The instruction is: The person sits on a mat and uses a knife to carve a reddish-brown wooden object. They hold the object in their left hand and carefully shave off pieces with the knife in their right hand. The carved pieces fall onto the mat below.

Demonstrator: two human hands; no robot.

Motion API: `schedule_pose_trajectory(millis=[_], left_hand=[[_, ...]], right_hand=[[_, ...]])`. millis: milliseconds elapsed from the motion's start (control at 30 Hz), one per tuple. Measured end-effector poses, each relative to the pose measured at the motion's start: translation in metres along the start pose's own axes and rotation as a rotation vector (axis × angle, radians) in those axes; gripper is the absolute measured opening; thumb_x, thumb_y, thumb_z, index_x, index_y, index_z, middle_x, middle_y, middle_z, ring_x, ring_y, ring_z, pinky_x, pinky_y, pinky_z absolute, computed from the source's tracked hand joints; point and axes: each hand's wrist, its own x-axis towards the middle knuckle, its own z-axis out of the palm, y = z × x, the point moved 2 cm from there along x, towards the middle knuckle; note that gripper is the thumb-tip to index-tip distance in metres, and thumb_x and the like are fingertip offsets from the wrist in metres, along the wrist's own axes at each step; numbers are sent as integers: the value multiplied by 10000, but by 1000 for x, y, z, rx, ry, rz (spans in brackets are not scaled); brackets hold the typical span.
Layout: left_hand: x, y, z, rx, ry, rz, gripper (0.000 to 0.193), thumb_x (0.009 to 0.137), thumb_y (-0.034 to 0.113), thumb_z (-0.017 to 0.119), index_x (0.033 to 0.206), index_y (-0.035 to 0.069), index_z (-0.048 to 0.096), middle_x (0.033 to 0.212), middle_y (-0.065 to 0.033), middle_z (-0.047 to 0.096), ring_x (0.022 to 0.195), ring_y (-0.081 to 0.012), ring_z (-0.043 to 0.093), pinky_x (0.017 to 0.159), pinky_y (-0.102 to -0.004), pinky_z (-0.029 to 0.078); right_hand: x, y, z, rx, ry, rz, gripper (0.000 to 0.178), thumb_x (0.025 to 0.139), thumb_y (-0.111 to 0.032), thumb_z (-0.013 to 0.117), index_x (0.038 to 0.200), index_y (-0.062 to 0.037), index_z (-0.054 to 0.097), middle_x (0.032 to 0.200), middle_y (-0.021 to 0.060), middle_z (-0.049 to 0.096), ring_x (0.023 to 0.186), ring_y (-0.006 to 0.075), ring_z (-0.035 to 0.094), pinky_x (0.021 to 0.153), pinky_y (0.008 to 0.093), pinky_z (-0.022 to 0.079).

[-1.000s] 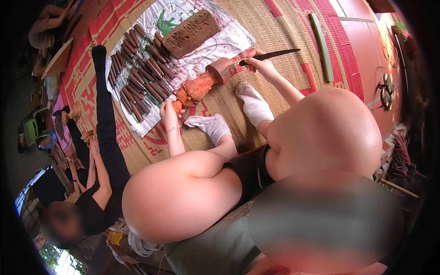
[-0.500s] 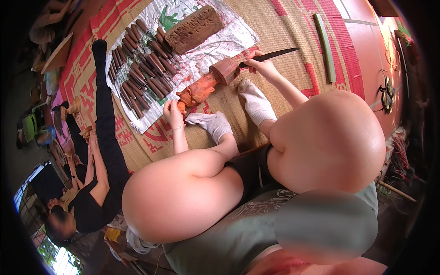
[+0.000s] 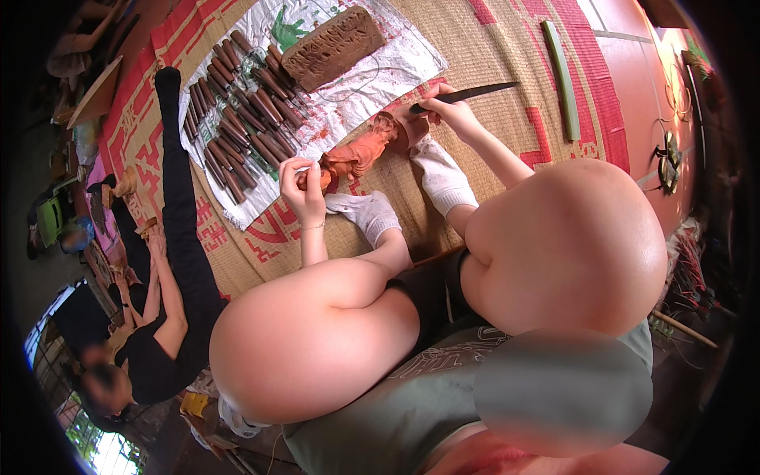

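Observation:
A reddish-orange carved wooden figurine (image 3: 356, 156) lies slantwise between my hands, its broad base toward the right. My left hand (image 3: 302, 190) has its fingers closed around the narrow end. In my right hand (image 3: 445, 109) is a long, dark, flat, file-like tool (image 3: 483, 90), gripped near its left end. The tool's left tip is beside the figurine's base; whether they touch I cannot tell. My fingers partly hide the base. My feet in white socks (image 3: 443, 176) are just below the figurine.
Several wooden-handled carving tools (image 3: 245, 119) and a carved brown block (image 3: 332, 49) lie on a white sheet (image 3: 408, 59). A green strip (image 3: 562, 83) rests on the woven mat (image 3: 507, 47). Another person (image 3: 162, 340) sits at the left, holding a small wooden piece (image 3: 147, 228).
The figurine has turned about its length, its carved side now facing differently and its base tipped. My left hand has rolled with it. My right hand and tool stay almost in place.

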Motion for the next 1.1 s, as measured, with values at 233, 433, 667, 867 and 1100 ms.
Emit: schedule_pose_trajectory(millis=[233, 433, 667, 867, 1100], left_hand=[[7, -2, -3, -244, 164, -536, 227, 861, 228, 513, 822, 27, 611, 789, -36, 603, 662, -64, 541, 473, -190, 374], [11, -9, -1, -221, 194, -398, 206, 849, 170, 480, 856, 17, 617, 835, -38, 605, 741, -90, 553, 603, -214, 423], [3, -13, 7, -296, 272, -302, 182, 802, 80, 483, 950, 1, 554, 929, -54, 553, 855, -126, 520, 805, -258, 406], [-5, -20, 19, -647, 377, -411, 189, 795, 125, 535, 954, 22, 539, 950, -65, 546, 876, -144, 528, 804, -277, 416], [0, 1, 24, -613, 353, -522, 189, 788, 174, 575, 898, 20, 573, 888, -42, 576, 856, -129, 535, 786, -277, 419]], right_hand=[[-2, -1, 2, 27, 16, 19, 70, 813, -96, 575, 817, -73, 509, 697, 26, 581, 558, 66, 504, 505, 201, 385], [-3, -2, 0, 35, 42, 48, 70, 815, -103, 573, 821, -77, 508, 688, 20, 575, 556, 65, 498, 500, 200, 375], [-3, -4, 2, 97, 55, 50, 55, 821, -95, 563, 812, -79, 510, 665, 10, 554, 549, 60, 489, 500, 198, 370], [-4, 1, 5, 106, 43, 66, 73, 809, -87, 581, 799, -81, 510, 674, 15, 565, 549, 57, 492, 497, 196, 369], [-9, 3, 15, 90, 14, 71, 104, 779, -93, 610, 798, -79, 508, 685, 13, 578, 558, 59, 519, 489, 192, 396]])
